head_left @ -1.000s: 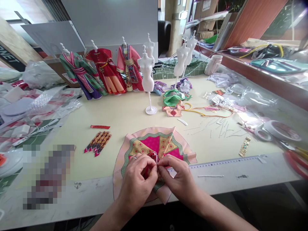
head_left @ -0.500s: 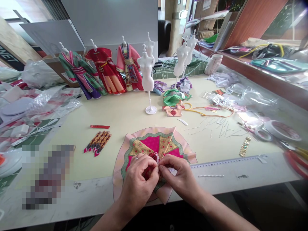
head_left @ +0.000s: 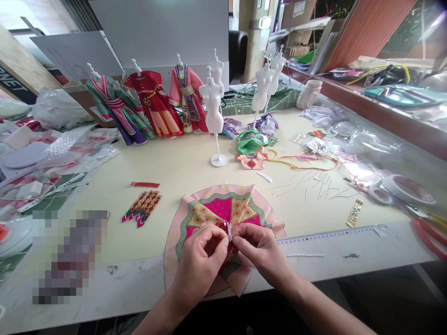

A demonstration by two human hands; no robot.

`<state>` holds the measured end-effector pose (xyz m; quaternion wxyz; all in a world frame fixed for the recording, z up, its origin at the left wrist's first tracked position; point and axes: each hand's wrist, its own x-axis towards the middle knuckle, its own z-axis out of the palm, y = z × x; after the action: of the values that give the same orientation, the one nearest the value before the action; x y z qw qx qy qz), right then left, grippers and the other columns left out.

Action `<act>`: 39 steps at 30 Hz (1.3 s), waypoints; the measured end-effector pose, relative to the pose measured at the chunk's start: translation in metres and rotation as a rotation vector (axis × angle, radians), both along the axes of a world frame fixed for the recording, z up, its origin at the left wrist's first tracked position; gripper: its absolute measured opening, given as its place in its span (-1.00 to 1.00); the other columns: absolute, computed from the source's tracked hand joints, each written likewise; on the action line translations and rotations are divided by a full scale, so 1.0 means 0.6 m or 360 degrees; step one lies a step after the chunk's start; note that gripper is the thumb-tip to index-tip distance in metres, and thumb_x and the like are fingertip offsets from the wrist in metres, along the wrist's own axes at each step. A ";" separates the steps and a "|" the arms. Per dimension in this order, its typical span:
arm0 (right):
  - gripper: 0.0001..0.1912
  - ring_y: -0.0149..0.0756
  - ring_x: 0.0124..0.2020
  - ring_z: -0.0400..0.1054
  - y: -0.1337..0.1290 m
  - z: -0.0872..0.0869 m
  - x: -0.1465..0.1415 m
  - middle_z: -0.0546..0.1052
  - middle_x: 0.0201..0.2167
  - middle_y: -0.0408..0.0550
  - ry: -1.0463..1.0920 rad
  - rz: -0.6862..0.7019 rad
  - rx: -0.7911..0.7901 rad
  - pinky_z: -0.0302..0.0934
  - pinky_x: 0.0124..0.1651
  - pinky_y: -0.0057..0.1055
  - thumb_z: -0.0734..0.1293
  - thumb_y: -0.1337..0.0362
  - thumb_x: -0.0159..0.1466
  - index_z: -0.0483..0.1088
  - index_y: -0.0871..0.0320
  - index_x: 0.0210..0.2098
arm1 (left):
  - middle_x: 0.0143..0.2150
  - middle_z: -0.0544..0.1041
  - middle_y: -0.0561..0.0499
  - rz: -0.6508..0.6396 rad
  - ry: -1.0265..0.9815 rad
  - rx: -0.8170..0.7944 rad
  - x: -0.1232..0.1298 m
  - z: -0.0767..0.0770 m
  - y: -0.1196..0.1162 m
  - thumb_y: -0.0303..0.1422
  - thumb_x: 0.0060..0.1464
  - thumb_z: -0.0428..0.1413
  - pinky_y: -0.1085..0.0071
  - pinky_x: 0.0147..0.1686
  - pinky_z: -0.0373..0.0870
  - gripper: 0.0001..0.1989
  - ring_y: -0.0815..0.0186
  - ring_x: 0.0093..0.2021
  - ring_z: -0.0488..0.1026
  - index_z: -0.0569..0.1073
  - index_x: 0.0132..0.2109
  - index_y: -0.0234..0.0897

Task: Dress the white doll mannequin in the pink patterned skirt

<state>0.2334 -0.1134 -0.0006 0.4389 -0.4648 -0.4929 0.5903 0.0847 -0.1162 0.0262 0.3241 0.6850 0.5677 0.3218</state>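
Note:
Both my hands work at the centre of a round doll skirt [head_left: 206, 211] of pink fabric with green-bordered gold and magenta panels. My left hand [head_left: 199, 263] pinches a small gathered red fabric piece [head_left: 223, 228] at the skirt's middle. My right hand [head_left: 260, 251] meets it from the other side, its fingertips on the same piece beside a small white tip [head_left: 229, 231]. The fingers hide most of the red piece. The skirt's lower edge hangs over the table's front edge.
Dressed dolls' gowns [head_left: 153, 102] and white mannequins [head_left: 213, 107] stand at the back of the table. Patterned strips [head_left: 142, 208] lie to the left, with beads, gold trim [head_left: 355, 213], a ruler [head_left: 328, 237] and red-handled scissors [head_left: 428, 237] to the right. Plastic bags lie along both sides.
My right hand has drawn slightly back to the right, and my left fingers have shifted on the red piece, which now shows more at the top. The skirt has stayed in place.

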 end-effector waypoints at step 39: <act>-0.86 -0.40 -0.51 0.32 -0.010 -0.001 -0.007 0.45 -0.55 -0.13 -0.0565 -0.0185 0.0699 0.21 -0.40 -0.48 0.23 0.41 0.18 0.36 0.15 -0.48 | -0.40 0.53 0.08 -0.0214 0.0506 0.0724 -0.007 0.006 -0.005 -0.53 0.09 0.07 0.16 0.04 0.19 -0.89 0.32 -0.31 0.44 0.43 -0.33 -0.24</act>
<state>0.2295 -0.1194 -0.0010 0.4689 -0.4821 -0.6507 0.3525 0.0803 -0.1191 0.0300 0.0894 0.8180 0.4779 0.3073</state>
